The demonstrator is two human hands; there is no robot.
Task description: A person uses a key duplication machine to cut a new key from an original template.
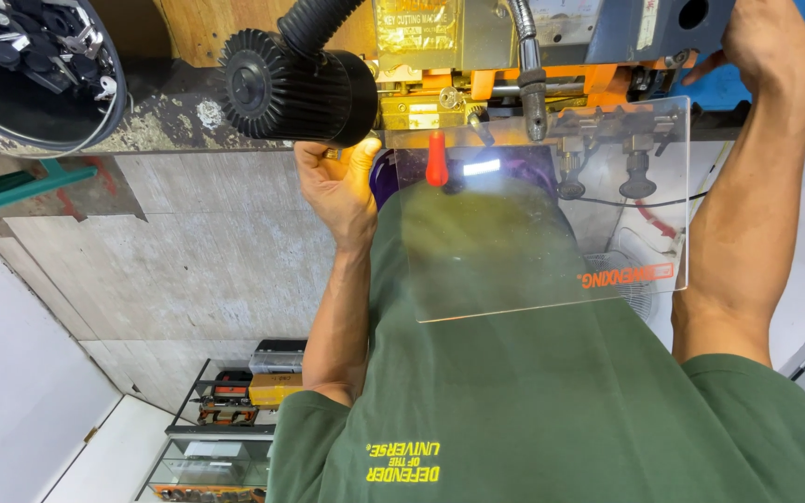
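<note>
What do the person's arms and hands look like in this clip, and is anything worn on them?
Both forearms are bare from the elbow down. The left hand and right hand have no gloves, and no watch, ring or band shows. The short sleeves, left sleeve and right sleeve, belong to a dark green T-shirt with small yellow lettering on the chest.

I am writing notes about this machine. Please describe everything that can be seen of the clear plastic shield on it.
The clear plastic shield is a flat, roughly square transparent sheet with orange printing near one corner. It hangs at the front of the orange and grey machine, fixed along one edge near black knobs, and tilts out over the person's green shirt. A bright lamp reflection and a red handle show through it. It looks whole but slightly hazy. Neither the left hand nor the right hand touches it.
</note>
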